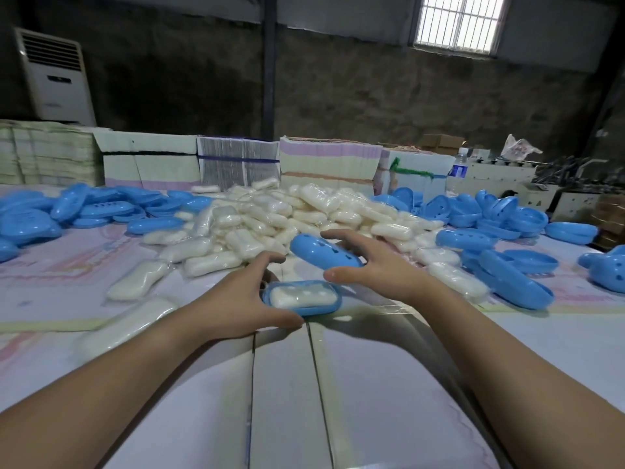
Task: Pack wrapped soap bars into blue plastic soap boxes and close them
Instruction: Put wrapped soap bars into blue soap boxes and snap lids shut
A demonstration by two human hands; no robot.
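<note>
A blue soap box base (301, 309) sits on the table in front of me with a wrapped white soap bar (297, 296) lying in it. My left hand (243, 292) grips the base from its left side, thumb near its front edge. My right hand (372, 262) holds a blue lid (321, 253) with holes, tilted just above and behind the base.
A big heap of wrapped soap bars (270, 214) lies behind my hands. Loose blue box halves are piled at the left (67, 208) and at the right (507, 225). Stacked cartons (236, 160) line the table's far edge.
</note>
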